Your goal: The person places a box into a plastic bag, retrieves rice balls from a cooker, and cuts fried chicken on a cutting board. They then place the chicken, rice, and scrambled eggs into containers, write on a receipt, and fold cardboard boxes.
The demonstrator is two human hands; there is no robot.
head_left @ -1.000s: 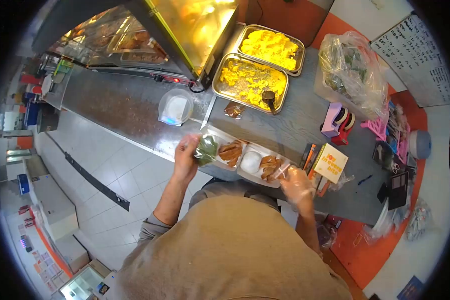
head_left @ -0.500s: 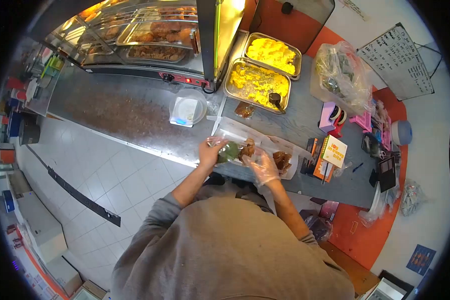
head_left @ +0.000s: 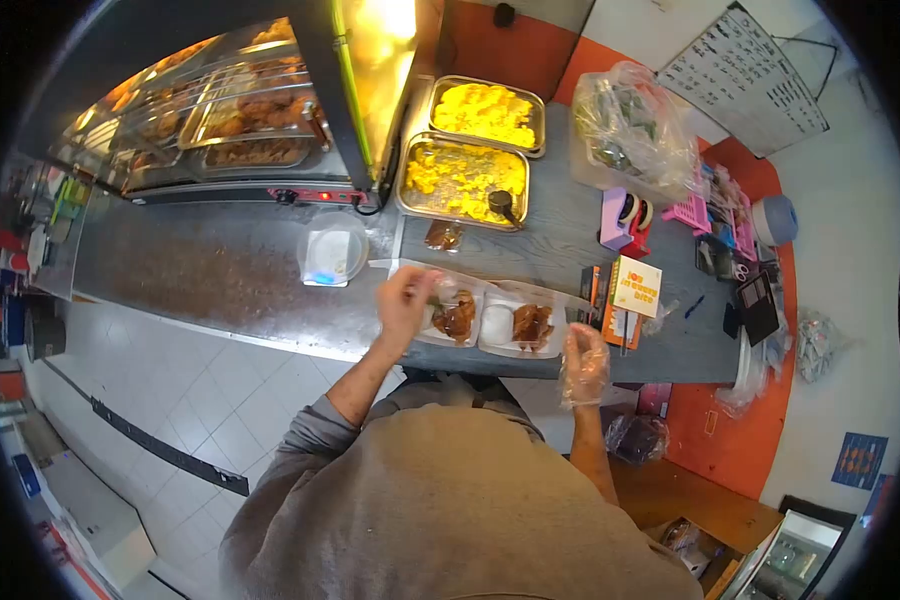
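Observation:
Two clear takeaway boxes [head_left: 485, 350] stand side by side on the counter, each with brown meat in it. The left portion of meat [head_left: 455, 317] lies close to my left hand; the right one [head_left: 532, 327] lies beside a white round lump [head_left: 496, 325]. My bare left hand [head_left: 403, 305] is at the left box's outer edge, fingers curled together; what they hold, if anything, is hidden. A bit of green shows under its fingertips. My right hand [head_left: 584, 362], in a clear plastic glove, is by the right box's outer end, fingers loosely apart with nothing visible in them.
Behind are two metal trays of yellow food [head_left: 465, 175], the nearer with a dark-handled utensil, and a small brown packet [head_left: 443, 236]. A clear round tub [head_left: 332, 250] and a heated display case [head_left: 230, 120] are left. A carton [head_left: 635, 285] and tape dispenser [head_left: 625, 222] stand right.
My left hand has moved left, and the clear bag with green contents no longer shows in it. My gloved right hand has shifted right, away from the meat. The camera view has shifted.

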